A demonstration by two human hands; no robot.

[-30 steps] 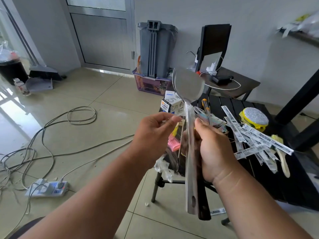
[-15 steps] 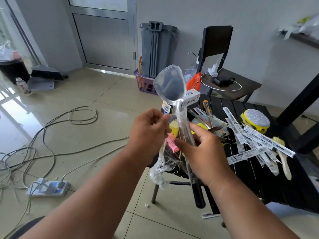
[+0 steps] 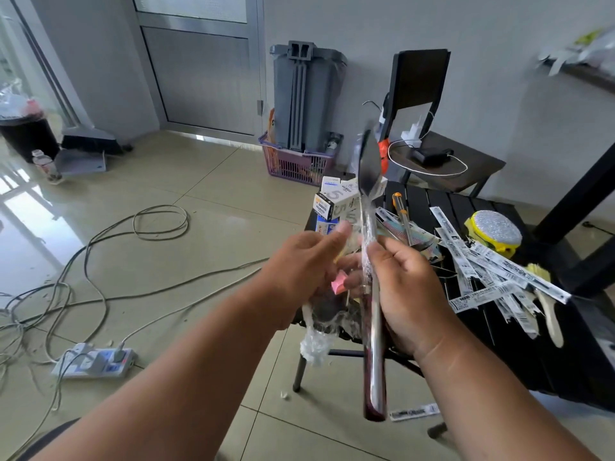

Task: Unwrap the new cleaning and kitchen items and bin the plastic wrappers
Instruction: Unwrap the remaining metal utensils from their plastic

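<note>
- A power strip lies on the tiled floor at far left, cables trailing from it.
- The left hand pinches clear plastic wrap, which hangs crumpled beneath it.
- The metal spoon stands upright between the hands, bowl on top, film clinging to its neck.
- The right hand grips the spoon's handle, fingers curled round it.
- Behind, a black table holds small boxes, paper labels and a yellow scrubber.
</note>
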